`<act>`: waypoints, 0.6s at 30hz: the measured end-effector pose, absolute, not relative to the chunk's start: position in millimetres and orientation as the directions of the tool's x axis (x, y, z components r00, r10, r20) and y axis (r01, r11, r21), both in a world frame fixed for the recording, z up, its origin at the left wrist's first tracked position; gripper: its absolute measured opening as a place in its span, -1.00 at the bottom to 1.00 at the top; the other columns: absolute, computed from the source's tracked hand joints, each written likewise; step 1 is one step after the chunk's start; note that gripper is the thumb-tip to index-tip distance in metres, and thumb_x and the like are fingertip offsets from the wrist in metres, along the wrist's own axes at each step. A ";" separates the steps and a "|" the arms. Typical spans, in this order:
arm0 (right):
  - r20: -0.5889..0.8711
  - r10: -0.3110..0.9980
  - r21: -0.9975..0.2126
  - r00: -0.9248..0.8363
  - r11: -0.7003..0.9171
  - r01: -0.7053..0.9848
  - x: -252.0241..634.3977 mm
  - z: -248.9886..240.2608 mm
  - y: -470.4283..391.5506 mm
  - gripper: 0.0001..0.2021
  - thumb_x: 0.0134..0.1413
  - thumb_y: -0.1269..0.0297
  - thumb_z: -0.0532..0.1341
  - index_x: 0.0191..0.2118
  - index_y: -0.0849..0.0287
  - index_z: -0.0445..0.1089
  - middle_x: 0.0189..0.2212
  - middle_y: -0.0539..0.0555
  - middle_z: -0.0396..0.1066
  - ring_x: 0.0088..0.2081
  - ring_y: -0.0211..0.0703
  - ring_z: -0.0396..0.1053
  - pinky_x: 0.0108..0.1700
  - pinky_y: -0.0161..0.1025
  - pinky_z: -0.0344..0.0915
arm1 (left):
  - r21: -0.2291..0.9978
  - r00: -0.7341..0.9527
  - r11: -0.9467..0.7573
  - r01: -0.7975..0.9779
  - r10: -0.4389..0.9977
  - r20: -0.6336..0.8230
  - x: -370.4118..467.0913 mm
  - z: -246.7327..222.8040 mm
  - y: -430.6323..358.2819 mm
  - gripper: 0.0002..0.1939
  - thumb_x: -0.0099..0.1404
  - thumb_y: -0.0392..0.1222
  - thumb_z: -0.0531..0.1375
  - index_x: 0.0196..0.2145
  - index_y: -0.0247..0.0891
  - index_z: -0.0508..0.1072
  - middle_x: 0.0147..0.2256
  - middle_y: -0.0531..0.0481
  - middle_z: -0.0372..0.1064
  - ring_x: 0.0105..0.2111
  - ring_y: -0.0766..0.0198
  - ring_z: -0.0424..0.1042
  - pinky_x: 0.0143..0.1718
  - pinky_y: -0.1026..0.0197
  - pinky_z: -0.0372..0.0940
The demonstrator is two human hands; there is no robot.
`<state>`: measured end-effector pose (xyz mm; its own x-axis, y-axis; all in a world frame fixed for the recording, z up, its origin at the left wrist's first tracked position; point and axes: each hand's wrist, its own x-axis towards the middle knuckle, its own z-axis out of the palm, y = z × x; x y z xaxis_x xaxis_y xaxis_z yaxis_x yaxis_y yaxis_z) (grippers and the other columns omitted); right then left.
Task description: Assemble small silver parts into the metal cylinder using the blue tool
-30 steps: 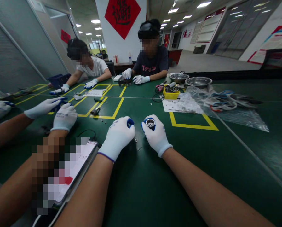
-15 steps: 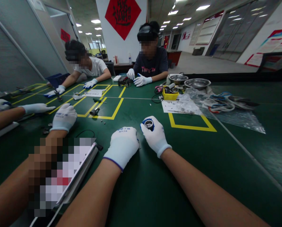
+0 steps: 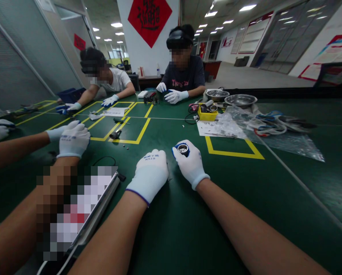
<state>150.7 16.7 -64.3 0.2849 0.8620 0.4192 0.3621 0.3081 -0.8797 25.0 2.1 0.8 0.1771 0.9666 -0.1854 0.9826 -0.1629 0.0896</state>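
Observation:
My right hand [image 3: 191, 164], in a white glove with blue fingertips, is closed around a round dark part [image 3: 183, 149] with a silver rim and a hollow top that faces up. Just left of it, my left hand [image 3: 150, 172] rests low over the green table [image 3: 222, 214], its back turned to the camera. Its fingers curl down out of sight, and whatever they hold, if anything, is hidden. A tiny piece lies by its right edge, too small to name. Ahead of my left hand are a black cylindrical part [image 3: 115, 135] and small nuts [image 3: 125, 147].
A yellow bin [image 3: 207, 115] of parts, metal bowls [image 3: 240, 100], a white sheet [image 3: 219, 130] and plastic bags lie ahead right. A tablet-like device [image 3: 85, 214] and another person's gloved hand [image 3: 74, 140] are at left. Two people sit across the table.
My right hand has shifted slightly right with the round part, whose opening now shows more of its inside. My left hand has barely moved. At left, the neighbouring gloved hands have moved.

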 end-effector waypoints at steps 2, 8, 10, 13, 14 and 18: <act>0.413 0.858 -0.884 0.305 0.296 0.362 150.3 -62.9 15.8 -0.79 0.02 0.05 0.22 -0.44 0.06 0.32 -0.49 0.02 0.42 -0.39 -0.08 0.38 -0.29 -0.15 0.33 | 0.101 0.157 -0.144 0.984 0.978 -0.135 23.0 1.6 2.9 -0.66 0.43 -0.29 0.08 0.09 -0.34 0.47 0.08 -0.41 0.44 0.13 -0.11 0.47 0.10 -0.02 0.38; 0.369 0.883 -0.898 0.291 0.257 0.358 149.6 -63.4 15.6 -0.79 0.03 0.05 0.23 -0.42 0.06 0.33 -0.49 0.01 0.43 -0.42 -0.09 0.38 -0.29 -0.15 0.33 | 0.135 0.038 -0.016 0.991 0.986 -0.161 11.4 1.3 15.4 -0.66 0.44 -0.20 0.10 0.10 -0.33 0.43 0.03 -0.38 0.49 0.06 -0.07 0.52 0.03 0.04 0.40; 0.356 0.890 -0.901 0.284 0.245 0.359 149.6 -64.1 16.2 -0.79 0.02 0.05 0.24 -0.42 0.06 0.34 -0.49 0.02 0.44 -0.41 -0.08 0.39 -0.29 -0.14 0.33 | 0.146 0.028 -0.003 0.989 0.985 -0.170 7.0 0.7 18.9 -0.68 0.43 -0.18 0.10 0.07 -0.30 0.45 0.01 -0.35 0.52 0.03 -0.06 0.54 0.00 0.04 0.40; 0.336 0.903 -0.905 0.269 0.230 0.359 150.0 -64.3 16.8 -0.81 0.00 0.06 0.24 -0.42 0.05 0.34 -0.47 0.02 0.46 -0.38 -0.05 0.41 -0.25 -0.12 0.35 | 0.204 0.088 -0.056 0.977 0.984 -0.153 4.8 1.0 18.2 -0.70 0.39 -0.11 0.13 -0.02 -0.23 0.52 0.00 -0.28 0.55 0.00 -0.07 0.54 -0.03 0.04 0.40; 0.331 0.906 -0.905 0.265 0.226 0.360 150.2 -64.1 17.0 -0.81 0.00 0.06 0.24 -0.42 0.05 0.35 -0.46 0.02 0.46 -0.37 -0.05 0.42 -0.24 -0.11 0.35 | 0.229 0.132 -0.095 0.969 0.980 -0.148 5.5 1.0 16.7 -0.71 0.37 -0.07 0.15 -0.05 -0.21 0.54 -0.01 -0.25 0.56 -0.02 -0.07 0.54 -0.04 0.05 0.40; 0.324 0.909 -0.908 0.261 0.221 0.357 151.0 -64.2 17.8 -0.83 -0.01 0.09 0.24 -0.43 0.05 0.35 -0.46 0.02 0.47 -0.36 -0.04 0.43 -0.25 -0.10 0.37 | 0.236 0.271 -0.233 0.944 0.951 -0.146 12.3 -0.9 10.3 -0.71 0.29 0.00 0.24 -0.14 -0.20 0.60 -0.07 -0.22 0.56 -0.10 -0.05 0.55 -0.09 0.07 0.41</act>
